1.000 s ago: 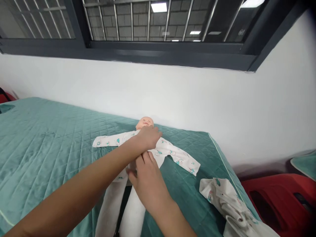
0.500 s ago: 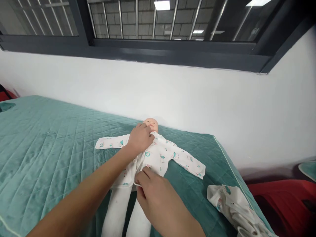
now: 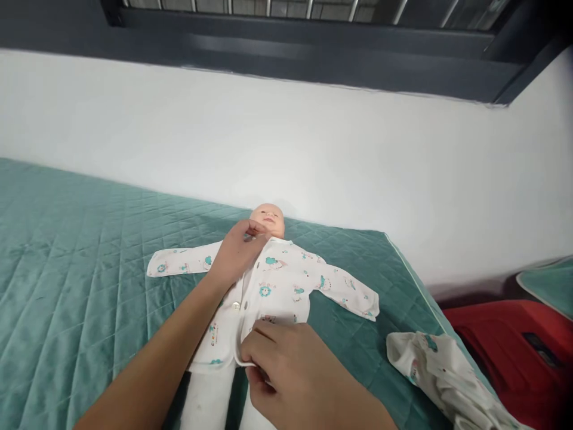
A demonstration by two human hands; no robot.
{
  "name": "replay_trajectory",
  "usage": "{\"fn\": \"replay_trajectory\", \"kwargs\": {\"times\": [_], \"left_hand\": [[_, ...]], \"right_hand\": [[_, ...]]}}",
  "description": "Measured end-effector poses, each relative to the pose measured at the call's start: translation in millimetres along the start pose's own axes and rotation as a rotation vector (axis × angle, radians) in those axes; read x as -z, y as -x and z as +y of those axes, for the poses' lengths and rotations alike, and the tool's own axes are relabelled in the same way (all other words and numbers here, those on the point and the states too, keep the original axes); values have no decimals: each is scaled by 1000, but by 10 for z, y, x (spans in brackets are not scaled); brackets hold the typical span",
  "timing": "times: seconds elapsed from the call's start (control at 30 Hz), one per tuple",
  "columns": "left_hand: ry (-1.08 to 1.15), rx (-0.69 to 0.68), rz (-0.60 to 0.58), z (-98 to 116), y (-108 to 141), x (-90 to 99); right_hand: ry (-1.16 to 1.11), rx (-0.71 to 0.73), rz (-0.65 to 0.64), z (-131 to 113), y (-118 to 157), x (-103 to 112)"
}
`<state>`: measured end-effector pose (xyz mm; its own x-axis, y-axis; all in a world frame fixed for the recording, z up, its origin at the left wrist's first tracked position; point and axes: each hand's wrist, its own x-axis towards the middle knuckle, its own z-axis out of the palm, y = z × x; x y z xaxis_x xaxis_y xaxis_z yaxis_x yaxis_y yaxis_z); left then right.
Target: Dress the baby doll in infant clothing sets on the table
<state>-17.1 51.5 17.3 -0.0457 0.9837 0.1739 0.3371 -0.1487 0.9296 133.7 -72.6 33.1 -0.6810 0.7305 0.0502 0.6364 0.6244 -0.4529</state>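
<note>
A baby doll (image 3: pixel 268 218) lies on its back, its head against the wall. It wears a white baby jacket (image 3: pixel 280 286) with small teal and pink prints, both sleeves spread out sideways. Down the jacket's front the two edges lie side by side, with a button (image 3: pixel 236 306) showing on one edge. At the collar, my left hand (image 3: pixel 239 251) pinches the front edge just below the doll's chin. My right hand (image 3: pixel 290 370) grips the bottom corner of the other front edge between thumb and fingers. White legs (image 3: pixel 208 397) extend below the hem, partly covered by my right hand.
The doll rests on a green quilted cover (image 3: pixel 89 263). A crumpled printed white garment (image 3: pixel 447 376) lies at the right edge. Beyond that edge is a red plastic object (image 3: pixel 510 340). A white wall (image 3: pixel 335 155) and a dark window frame (image 3: pixel 268 51) stand behind.
The view has tilted down and come closer. The jacket's front edges now lie flatter and straighter, with the button visible. Both hands remain at collar and hem.
</note>
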Motion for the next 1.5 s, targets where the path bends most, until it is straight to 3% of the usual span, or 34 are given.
{"fn": "replay_trajectory", "kwargs": {"times": [0.13, 0.3, 0.43, 0.53, 0.63, 0.9, 1.0, 1.13, 1.27, 1.5], "left_hand": [[18, -3, -24, 19, 35, 17], [154, -99, 239, 5, 30, 9], [170, -180, 380, -83, 205, 74], [140, -152, 393, -257, 535, 193], [112, -137, 422, -493, 906, 330], [-74, -100, 315, -814, 1494, 550], [-119, -88, 238, -884, 1670, 599], [-191, -173, 146, -945, 1870, 632], [-312, -218, 139, -954, 1943, 637], [-487, -216, 95, -896, 1945, 636]], "right_hand": [[1, 15, 37, 11, -65, -48], [-179, 11, 158, 56, -106, -109], [-384, -88, 448, 109, -36, -284], [-491, -190, 709, 137, 99, -464], [-554, -292, 826, 159, 266, -629], [-536, -462, 815, 157, 547, -871], [-460, -446, 784, 106, 607, -910], [-314, -406, 745, 45, 668, -951], [-171, -505, 778, 58, 664, -974], [-156, -609, 902, 92, 643, -965]]}}
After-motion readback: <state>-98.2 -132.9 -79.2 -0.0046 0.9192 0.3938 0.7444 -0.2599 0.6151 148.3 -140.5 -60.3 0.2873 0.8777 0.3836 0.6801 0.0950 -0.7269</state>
